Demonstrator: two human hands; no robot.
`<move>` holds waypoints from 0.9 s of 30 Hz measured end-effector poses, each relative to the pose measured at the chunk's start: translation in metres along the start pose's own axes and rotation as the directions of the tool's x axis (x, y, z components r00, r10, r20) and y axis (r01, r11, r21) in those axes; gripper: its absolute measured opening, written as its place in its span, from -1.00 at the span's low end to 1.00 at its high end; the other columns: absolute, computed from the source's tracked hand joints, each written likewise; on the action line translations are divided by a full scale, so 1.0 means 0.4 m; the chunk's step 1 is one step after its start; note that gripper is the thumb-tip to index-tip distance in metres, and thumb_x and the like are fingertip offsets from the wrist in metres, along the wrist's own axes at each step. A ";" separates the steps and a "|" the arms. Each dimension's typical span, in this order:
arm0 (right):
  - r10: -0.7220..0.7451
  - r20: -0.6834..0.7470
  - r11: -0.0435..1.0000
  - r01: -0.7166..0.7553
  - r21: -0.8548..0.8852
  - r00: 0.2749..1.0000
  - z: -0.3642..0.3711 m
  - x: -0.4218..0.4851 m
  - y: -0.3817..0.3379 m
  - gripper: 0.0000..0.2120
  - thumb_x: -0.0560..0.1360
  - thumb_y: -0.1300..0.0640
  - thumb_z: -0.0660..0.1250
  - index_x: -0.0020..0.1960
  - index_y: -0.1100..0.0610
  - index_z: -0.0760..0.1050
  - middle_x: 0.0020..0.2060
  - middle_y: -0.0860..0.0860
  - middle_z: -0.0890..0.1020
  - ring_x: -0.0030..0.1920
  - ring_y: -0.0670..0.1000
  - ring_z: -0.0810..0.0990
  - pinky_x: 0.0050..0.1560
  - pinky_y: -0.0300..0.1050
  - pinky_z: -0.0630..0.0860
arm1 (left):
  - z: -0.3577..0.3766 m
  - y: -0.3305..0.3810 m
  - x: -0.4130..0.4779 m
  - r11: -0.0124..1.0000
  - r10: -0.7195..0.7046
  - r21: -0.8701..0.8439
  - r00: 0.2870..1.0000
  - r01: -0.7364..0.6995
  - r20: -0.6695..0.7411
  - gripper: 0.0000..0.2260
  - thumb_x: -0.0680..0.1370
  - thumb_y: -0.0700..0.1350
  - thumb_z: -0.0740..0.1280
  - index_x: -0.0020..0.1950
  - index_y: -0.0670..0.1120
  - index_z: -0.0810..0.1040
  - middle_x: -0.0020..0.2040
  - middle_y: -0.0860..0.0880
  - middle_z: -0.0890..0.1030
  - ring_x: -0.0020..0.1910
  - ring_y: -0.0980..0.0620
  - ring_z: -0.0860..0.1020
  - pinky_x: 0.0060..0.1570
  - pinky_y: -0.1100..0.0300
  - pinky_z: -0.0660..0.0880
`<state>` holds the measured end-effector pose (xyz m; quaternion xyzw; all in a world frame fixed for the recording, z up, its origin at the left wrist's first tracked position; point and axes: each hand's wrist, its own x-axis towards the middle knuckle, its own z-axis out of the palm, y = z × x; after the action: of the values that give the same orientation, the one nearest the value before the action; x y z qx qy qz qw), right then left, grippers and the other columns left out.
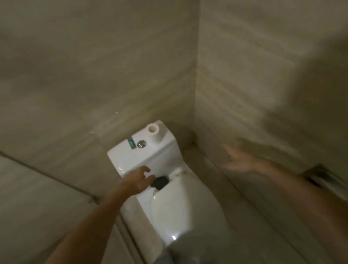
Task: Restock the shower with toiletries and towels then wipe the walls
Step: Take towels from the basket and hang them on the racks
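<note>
A white toilet [178, 210] with its lid down stands in the corner of beige tiled walls [78, 77]. On its tank sits a white paper roll [154, 132] beside the round flush button [141, 144]. A small black object [159, 183] lies at the back of the lid. My left hand [138, 181] hovers just left of that object with loosely curled fingers, holding nothing. My right hand [239, 160] is blurred, fingers spread, reaching toward the right wall with nothing in it.
A recessed holder [321, 176] is set in the right wall near my right forearm. The left wall has a dark seam [33, 169]. My knee in grey trousers [184, 260] is against the toilet's front.
</note>
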<state>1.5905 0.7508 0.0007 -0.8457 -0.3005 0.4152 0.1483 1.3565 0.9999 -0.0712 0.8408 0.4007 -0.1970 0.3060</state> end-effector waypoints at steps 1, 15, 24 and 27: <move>0.047 0.011 0.998 -0.047 0.043 0.999 0.046 0.003 0.033 -0.19 0.60 0.03 0.35 0.62 0.23 -0.07 0.60 0.14 0.12 0.58 0.11 0.18 0.53 -0.07 0.18 | 0.036 -0.039 0.007 0.999 -0.025 -0.037 0.999 0.026 0.026 -0.55 0.61 0.13 0.32 0.43 -0.07 0.44 0.30 -0.14 0.58 0.26 -0.13 0.55 0.34 0.04 0.43; 0.590 0.095 0.702 -0.567 0.431 0.802 0.586 -0.274 0.274 -0.45 0.65 -0.02 0.25 0.57 0.06 0.19 0.47 0.14 0.40 0.41 0.10 0.45 0.27 -0.13 0.41 | 0.325 -0.492 0.108 0.990 -0.130 -0.010 0.918 0.144 0.374 -0.78 0.61 -0.07 0.39 0.17 -0.17 0.64 0.09 -0.19 0.68 0.01 -0.16 0.65 0.07 -0.03 0.57; 0.798 0.170 0.252 -0.576 0.778 0.579 0.938 -0.569 0.343 -0.54 0.61 0.01 0.30 0.47 0.09 0.36 0.32 0.15 0.53 0.24 0.10 0.54 0.25 -0.02 0.49 | 0.382 -0.179 0.048 0.998 0.002 0.047 0.835 -0.034 0.550 -0.80 0.64 -0.15 0.32 0.19 -0.25 0.57 0.00 -0.24 0.64 -0.10 -0.13 0.60 -0.23 0.17 0.44; 0.824 0.260 0.025 -0.492 0.870 0.503 1.068 -0.640 0.348 -0.57 0.60 0.08 0.31 0.44 0.13 0.38 0.26 0.15 0.55 0.10 0.06 0.56 0.11 -0.11 0.48 | 0.430 -0.020 0.023 0.984 0.103 0.061 0.811 -0.168 0.575 -0.81 0.65 -0.12 0.32 0.20 -0.18 0.55 0.07 -0.23 0.64 -0.02 -0.13 0.61 -0.18 0.17 0.48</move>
<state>1.1845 0.4817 -0.1728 -0.7224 0.4268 0.3777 0.3916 1.3410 0.8930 -0.2058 0.7854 0.2185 -0.4382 0.3786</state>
